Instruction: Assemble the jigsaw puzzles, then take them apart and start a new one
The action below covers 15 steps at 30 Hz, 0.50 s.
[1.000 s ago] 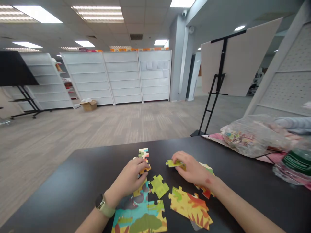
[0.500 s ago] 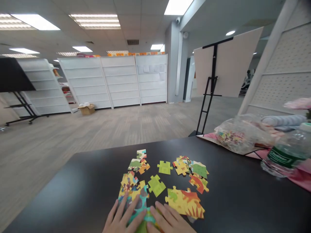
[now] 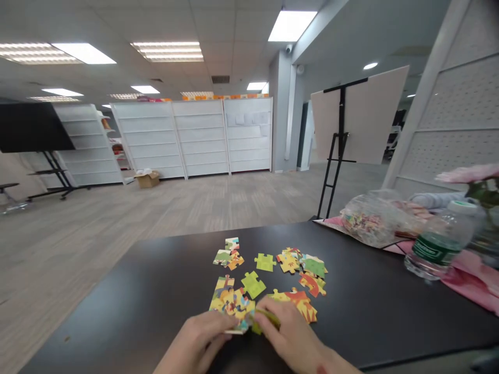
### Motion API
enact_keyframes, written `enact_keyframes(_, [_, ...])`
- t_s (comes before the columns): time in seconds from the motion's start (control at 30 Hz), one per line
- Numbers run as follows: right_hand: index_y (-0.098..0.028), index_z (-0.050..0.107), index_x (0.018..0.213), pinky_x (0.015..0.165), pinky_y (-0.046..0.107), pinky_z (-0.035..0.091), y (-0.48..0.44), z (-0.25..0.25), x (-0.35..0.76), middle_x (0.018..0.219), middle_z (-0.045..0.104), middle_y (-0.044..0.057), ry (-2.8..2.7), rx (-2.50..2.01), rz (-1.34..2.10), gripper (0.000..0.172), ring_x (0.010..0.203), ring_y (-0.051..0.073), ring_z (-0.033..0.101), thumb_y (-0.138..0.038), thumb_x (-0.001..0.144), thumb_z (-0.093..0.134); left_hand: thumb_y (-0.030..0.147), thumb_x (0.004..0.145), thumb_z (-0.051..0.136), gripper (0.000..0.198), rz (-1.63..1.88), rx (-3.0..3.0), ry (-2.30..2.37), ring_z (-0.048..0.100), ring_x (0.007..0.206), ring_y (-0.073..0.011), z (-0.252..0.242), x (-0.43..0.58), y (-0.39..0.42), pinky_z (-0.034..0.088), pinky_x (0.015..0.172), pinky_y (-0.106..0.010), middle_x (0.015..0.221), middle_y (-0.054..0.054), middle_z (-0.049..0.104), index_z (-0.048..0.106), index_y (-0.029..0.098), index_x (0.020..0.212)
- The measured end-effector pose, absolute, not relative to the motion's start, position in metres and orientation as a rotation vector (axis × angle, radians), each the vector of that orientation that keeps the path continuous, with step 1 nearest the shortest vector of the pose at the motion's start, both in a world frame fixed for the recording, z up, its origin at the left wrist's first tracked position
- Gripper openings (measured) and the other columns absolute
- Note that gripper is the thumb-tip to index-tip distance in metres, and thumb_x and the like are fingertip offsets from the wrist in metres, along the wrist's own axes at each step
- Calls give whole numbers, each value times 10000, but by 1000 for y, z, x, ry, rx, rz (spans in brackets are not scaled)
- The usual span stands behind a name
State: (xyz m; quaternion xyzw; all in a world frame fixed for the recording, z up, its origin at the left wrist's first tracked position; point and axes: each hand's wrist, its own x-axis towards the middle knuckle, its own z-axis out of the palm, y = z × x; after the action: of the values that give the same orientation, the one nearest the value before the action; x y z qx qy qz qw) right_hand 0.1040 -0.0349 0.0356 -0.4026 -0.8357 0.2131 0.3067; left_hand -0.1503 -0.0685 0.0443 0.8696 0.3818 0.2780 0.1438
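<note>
The hands cover much of the puzzle (image 3: 225, 295), so its near part is hard to see. It is on the table (image 3: 156, 291), between the two hands and a bit past them. The left hand (image 3: 205, 332) has its fingers closed on the near edge. The right hand (image 3: 290, 330) pinches a green-yellow part (image 3: 270, 316) at the right side. That spot is blurry, so I cannot tell if this part is joined to the rest. The right hand also hides some of the yellow and red pieces (image 3: 306, 306) behind it. Both arms are cut off at the bottom.

Two green pieces (image 3: 265, 262) lie just past the hands. A messy pile (image 3: 289, 261) is to their right, and some pieces are hidden under others. A little group (image 3: 223, 257) lies far to the left.

On the right, a water bottle (image 3: 436, 244) stands in front of a pink flower (image 3: 465, 174), which is cut off by the edge. A clear bag (image 3: 370, 218) is near the bottle. What is inside the bag is too blurry to name.
</note>
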Motion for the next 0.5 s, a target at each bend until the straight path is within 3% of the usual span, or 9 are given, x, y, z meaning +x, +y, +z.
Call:
enact_keyframes(0.07, [-209,655,863,658,265,476,-17,59,111,777,702,14,-2111,-1206,618,333,700,171,644,-398,1025,434,302,1037,491,223,985,2363,1260,751,911,-182,45,-152,-58,590,818,-240,1032,6,780,686,314,1145])
enact_keyframes(0.13, [-209,716,1002,847,333,518,-8,73,122,1006,744,67,-2170,-1198,597,274,933,232,685,-430,964,557,327,1040,483,230,1166,2296,1385,751,890,-187,37,-158,-49,597,785,-242,1015,1,778,695,298,1124])
enact_keyframes(0.17, [-219,723,1114,968,393,498,-8,75,129,1181,720,99,-2245,-1181,580,311,1095,280,660,-442,918,630,322,1039,479,235,1228,2307,1420,747,917,-191,32,-161,-46,599,796,-246,1045,-7,772,690,295,1139])
enact_keyframes(0.23, [-256,653,1332,1125,540,387,-17,71,146,1469,555,142,-2404,-1189,539,557,1354,384,497,-485,830,730,287,1028,482,250,1263,2430,1453,721,1016,-206,21,-170,-42,598,855,-272,1122,-19,753,677,305,1183])
enact_keyframes(0.3, [-300,519,1473,1142,647,332,-33,57,164,1582,406,145,-2508,-1233,472,723,1448,443,351,-535,822,726,238,1001,502,284,1162,2591,1519,678,1112,-238,12,-178,-41,590,924,-342,1177,-26,734,675,323,1210])
enact_keyframes(0.37, [-335,421,1530,1118,670,370,-49,37,181,1590,383,126,-2559,-1230,359,771,1455,450,329,-554,845,699,198,962,524,307,987,2644,1666,639,1162,-279,8,-182,-43,578,959,-435,1208,-40,719,696,321,1185])
enact_keyframes(0.5, [-386,531,1445,994,570,555,-67,-9,207,1459,564,87,-2610,-1041,38,594,1302,413,559,-442,878,701,184,876,575,392,803,2516,1877,569,1240,-334,19,-181,-52,527,1004,-564,1339,-92,635,666,279,1244])
